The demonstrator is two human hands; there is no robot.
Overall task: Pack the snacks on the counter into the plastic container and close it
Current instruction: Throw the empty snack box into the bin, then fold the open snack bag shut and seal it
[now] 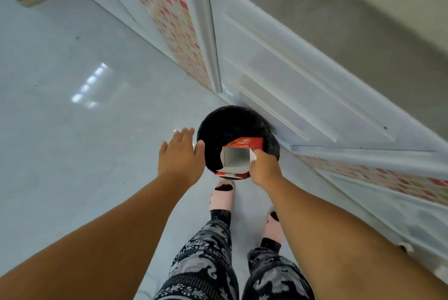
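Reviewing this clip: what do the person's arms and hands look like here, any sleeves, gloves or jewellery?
Both arms are bare along their whole visible length, with no sleeves in view. The left hand and right hand wear no gloves, and no watch, bracelet or ring shows on either. Nails are too small to judge.

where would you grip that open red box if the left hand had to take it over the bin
Probably the bare left wall of the red carton, approached from the left: the right hand already covers its right side, and the open end faces the camera above the black bin. The left hand hovers open beside it.
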